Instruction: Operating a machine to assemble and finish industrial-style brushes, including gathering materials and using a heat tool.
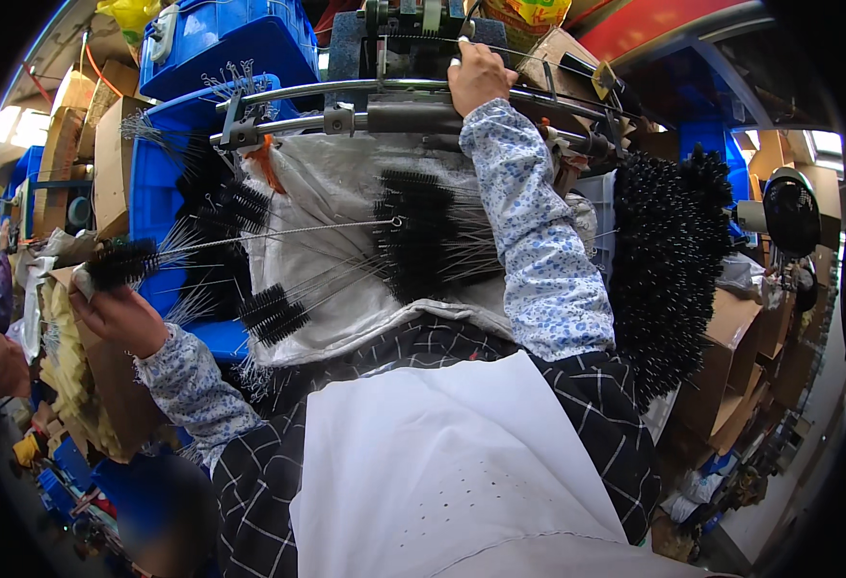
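Nearby, brushes (409,241) on cloth (322,183) beside blue bin (156,188).

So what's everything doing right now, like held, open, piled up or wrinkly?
Left hand: closed on a black brush.
Black brush: held, wire stem stretching rightward.
Right hand: up at the machine, grip unclear.
Blue bin: open, brushes inside.
Gray cloth: spread out, wrinkled.
Brushes on cloth: lying bunched.
Brushes at right: piled high.
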`<control>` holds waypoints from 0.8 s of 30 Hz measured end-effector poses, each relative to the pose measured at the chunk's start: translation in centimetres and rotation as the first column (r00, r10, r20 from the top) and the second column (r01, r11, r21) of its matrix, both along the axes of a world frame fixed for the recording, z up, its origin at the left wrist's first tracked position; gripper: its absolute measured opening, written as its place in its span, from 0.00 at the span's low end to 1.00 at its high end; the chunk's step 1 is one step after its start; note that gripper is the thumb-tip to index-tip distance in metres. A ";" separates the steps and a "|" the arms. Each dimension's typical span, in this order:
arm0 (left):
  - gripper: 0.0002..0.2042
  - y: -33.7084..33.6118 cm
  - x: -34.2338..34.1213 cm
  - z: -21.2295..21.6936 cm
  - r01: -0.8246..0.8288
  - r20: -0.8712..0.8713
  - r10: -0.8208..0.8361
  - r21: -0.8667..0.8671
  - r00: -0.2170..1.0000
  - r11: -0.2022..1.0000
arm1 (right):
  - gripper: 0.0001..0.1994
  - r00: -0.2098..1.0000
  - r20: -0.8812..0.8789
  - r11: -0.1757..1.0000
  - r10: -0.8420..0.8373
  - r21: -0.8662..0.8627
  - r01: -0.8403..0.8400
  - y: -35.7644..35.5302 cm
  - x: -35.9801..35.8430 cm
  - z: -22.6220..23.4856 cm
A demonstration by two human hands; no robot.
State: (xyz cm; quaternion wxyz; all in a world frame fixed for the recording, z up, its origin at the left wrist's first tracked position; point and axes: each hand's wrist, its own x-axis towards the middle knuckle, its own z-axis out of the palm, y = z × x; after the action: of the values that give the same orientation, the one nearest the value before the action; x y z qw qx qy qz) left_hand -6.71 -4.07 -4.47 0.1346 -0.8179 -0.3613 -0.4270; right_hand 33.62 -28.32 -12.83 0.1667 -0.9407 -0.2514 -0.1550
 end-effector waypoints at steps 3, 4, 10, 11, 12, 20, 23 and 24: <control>0.16 -0.4 0.3 0.0 0.065 0.058 -0.062 -0.053 0.996 0.996 | 0.17 0.999 -0.008 0.998 -0.031 -0.063 0.031 -3.1 1.6 0.2; 0.16 -0.6 0.4 0.2 0.045 -0.014 -0.045 -0.007 0.999 0.999 | 0.17 0.997 -0.056 0.997 -0.045 -0.071 0.041 -4.2 2.3 0.3; 0.11 -2.4 5.1 0.6 0.426 0.438 -0.241 -0.397 0.866 0.813 | 0.16 0.964 -0.266 0.985 -0.017 -0.169 -0.029 -8.4 8.7 1.4; 0.10 -3.0 6.3 0.4 0.592 0.634 -0.191 -0.512 0.749 0.623 | 0.17 0.993 -0.114 0.970 -0.005 -0.241 -0.022 -8.3 9.7 1.5; 0.10 -3.6 7.5 0.3 0.730 0.796 -0.043 -0.530 0.603 0.431 | 0.18 0.993 -0.082 0.952 -0.089 -0.300 0.060 -8.1 10.3 1.4; 0.08 -6.6 12.1 0.8 0.791 0.802 -0.174 -0.594 0.571 -0.145 | 0.13 0.884 -0.409 0.939 0.227 -0.151 -0.310 -14.5 6.9 7.8; 0.08 -8.6 14.4 0.4 0.697 0.769 -0.169 -0.633 0.616 -0.337 | 0.15 0.441 -0.761 0.853 0.476 0.276 -0.443 -14.9 0.7 10.1; 0.08 -9.7 15.2 0.2 0.716 0.812 -0.180 -0.577 0.555 -0.393 | 0.17 0.432 -0.723 0.780 0.539 0.236 -0.579 -13.7 -1.5 10.3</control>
State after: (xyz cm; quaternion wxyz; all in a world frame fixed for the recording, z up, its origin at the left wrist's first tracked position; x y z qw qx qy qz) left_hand 8.49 -13.79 -4.25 -0.7666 -0.5957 -0.1636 -0.1754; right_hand 32.16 -41.99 -2.52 0.2750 -0.7813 -0.4576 0.3233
